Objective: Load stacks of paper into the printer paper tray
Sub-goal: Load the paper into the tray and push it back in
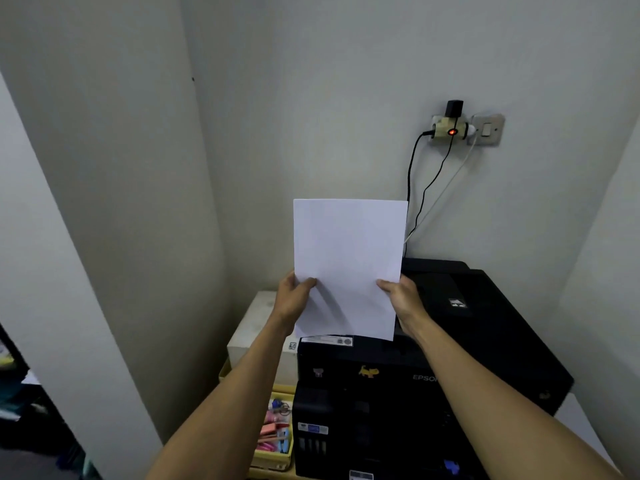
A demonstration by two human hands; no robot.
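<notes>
A stack of white paper (349, 265) is held upright in front of the wall, its lower edge just above the rear top of the black printer (433, 368); whether that edge touches the printer cannot be told. The left hand (294, 299) grips the stack's lower left edge, thumb laid across the front face and the remaining fingers hidden behind the sheet, so the fingers are pinching the paper. The right hand (403, 299) grips the lower right edge in the same manner, thumb on the front, other fingers out of sight behind. Both forearms extend from the bottom of the view, bare. The printer stands in a corner, its lid closed on the right portion, a small yellow sticker (368, 371) and part of a brand name on its front. Just beside the printer's left side sits a white box (259, 327), and below that a yellow tray (273, 459) holding pink and blue small items. On the wall above, a plug adapter (450, 128) with a lit red indicator occupies a socket next to a switch plate (488, 129); black and white cables (420, 202) hang from it and pass behind the paper.
</notes>
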